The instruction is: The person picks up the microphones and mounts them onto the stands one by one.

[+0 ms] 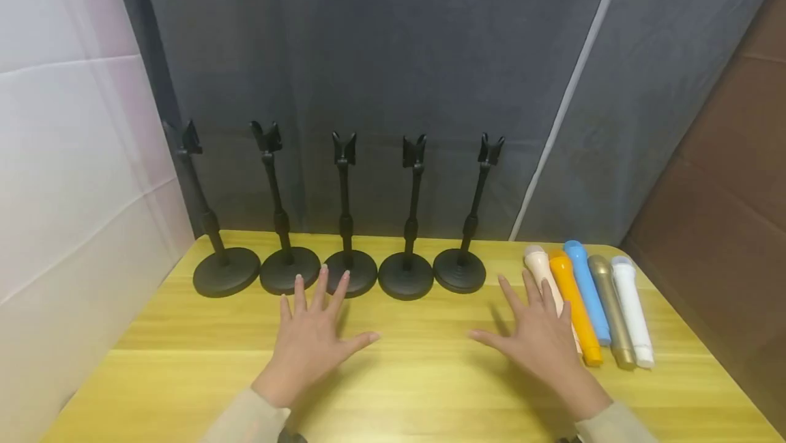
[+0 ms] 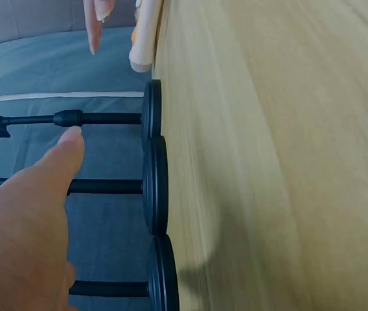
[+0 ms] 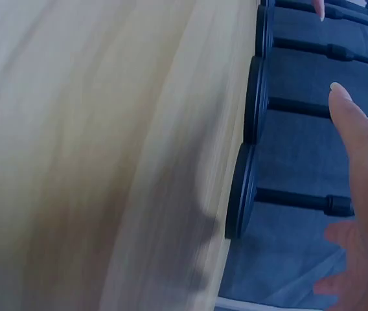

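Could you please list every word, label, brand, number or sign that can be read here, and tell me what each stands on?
None: no text can be read in any view.
Stands: none legible.
Orange, blue, gold and white microphones: none legible.
Cream microphone: none legible; the right hand partly hides it, so I cannot rule out print there.

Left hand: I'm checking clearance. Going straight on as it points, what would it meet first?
Probably the middle black stand; in the head view, its base shows behind the index fingertip of the left hand. Depth is unclear, so the hand might pass above.
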Demonstrator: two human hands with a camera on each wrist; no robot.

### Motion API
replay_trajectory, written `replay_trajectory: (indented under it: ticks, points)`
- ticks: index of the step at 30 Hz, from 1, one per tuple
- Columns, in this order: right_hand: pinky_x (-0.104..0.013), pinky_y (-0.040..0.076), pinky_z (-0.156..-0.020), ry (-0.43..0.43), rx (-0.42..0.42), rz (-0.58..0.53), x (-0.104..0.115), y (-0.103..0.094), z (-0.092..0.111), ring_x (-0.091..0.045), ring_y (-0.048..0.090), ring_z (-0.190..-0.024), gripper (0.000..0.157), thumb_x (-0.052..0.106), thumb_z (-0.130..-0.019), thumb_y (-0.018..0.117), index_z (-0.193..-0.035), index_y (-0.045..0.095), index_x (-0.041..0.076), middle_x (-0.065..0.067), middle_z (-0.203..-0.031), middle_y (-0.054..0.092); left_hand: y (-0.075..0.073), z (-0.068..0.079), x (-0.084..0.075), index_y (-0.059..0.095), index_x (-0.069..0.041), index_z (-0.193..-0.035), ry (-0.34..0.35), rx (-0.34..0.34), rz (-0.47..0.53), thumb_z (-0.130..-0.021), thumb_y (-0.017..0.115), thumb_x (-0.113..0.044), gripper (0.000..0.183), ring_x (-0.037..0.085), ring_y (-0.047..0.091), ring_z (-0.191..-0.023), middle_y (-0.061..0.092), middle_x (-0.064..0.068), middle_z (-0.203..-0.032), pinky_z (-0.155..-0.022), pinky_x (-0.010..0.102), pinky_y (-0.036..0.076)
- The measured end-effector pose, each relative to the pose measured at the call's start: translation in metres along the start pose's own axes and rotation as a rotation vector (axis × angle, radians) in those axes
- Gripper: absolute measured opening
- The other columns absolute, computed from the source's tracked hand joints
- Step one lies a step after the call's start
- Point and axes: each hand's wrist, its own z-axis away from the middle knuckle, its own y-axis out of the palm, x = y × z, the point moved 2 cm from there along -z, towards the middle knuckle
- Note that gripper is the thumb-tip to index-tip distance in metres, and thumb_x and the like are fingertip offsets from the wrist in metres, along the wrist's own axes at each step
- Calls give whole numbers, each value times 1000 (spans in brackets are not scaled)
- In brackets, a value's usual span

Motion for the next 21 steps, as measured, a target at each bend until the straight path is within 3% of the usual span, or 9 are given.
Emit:
replay_trajectory:
  ticks: [8,11,15,18,21]
  points:
    - [-83,24,-106,29,16,11,-17,-1,-5,-56,26,-147,114,93,-73,52,-160,31,21,-24,-164,26,1,-7,2,16,-14,-163,-17,17,47,-89,54,-75,104,55,16,-151,16,22,-167,-115,77,20]
    - [-77,36,-103,21,-1,12,-22,-6,-7,-56,36,-141,106,81,-81,58,-158,34,13,-27,-160,33,0,-11,1,12,-7,-162,-28,18,76,-93,60,-63,101,55,21,-149,18,25,-166,-115,75,24]
    - [-64,53,-85,36,-10,-6,-26,-12,-10,-55,50,-130,91,62,-90,65,-155,37,6,-30,-155,40,-4,-18,1,16,3,-159,-30,-33,159,-96,66,-46,95,54,33,-145,27,30,-162,-115,68,32]
    - [-65,54,-79,65,-11,-25,-31,-15,-14,-57,52,-125,83,55,-91,67,-154,39,8,-31,-154,41,-7,-22,0,19,6,-157,-20,-88,230,-95,68,-39,91,51,37,-144,32,31,-159,-117,63,34]
    - [-68,52,-83,94,-8,-39,-37,-16,-17,-58,52,-124,81,52,-91,68,-152,41,5,-34,-152,42,-8,-27,-2,22,7,-156,-20,-117,270,-95,69,-37,88,49,39,-143,35,31,-158,-117,61,35]
